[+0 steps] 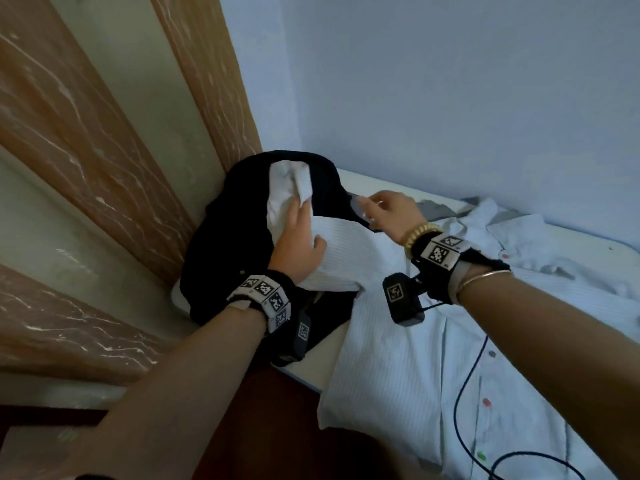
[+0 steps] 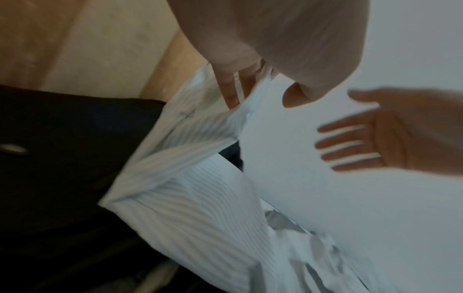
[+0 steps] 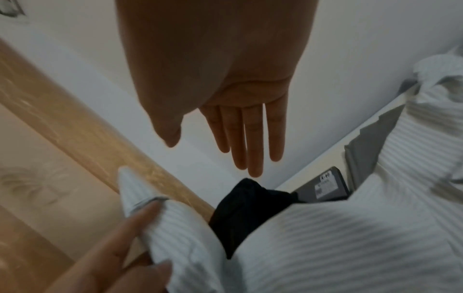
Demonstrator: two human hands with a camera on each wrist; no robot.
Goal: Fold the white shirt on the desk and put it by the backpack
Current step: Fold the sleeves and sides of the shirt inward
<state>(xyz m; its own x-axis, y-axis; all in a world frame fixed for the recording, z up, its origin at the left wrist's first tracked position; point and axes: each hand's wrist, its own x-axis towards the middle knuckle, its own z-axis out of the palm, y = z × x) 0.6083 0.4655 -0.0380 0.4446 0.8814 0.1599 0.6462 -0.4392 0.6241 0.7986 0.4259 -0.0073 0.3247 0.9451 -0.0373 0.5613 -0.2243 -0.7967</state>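
The white striped shirt [image 1: 415, 358] lies spread across the desk [image 1: 381, 183], front up, with coloured buttons. One sleeve is draped over the black backpack [image 1: 235, 220], which stands at the desk's left end against the door frame. My left hand [image 1: 298, 233] lies on that sleeve and pinches its end, as the right wrist view shows at the fingers [image 3: 135, 228]. My right hand [image 1: 384, 209] hovers open above the shirt's shoulder beside the backpack [image 3: 245, 208], fingers [image 3: 245, 134] straight, holding nothing. In the left wrist view the sleeve [image 2: 188, 218] crosses the backpack [image 2: 62, 158].
A wooden door frame [image 1: 104, 133] rises left of the backpack and a pale wall [image 1: 450, 98] backs the desk. A grey cloth [image 1: 433, 207] and a grey labelled box [image 3: 325, 184] lie under the shirt's collar end. A black cable [image 1: 464, 393] runs over the shirt.
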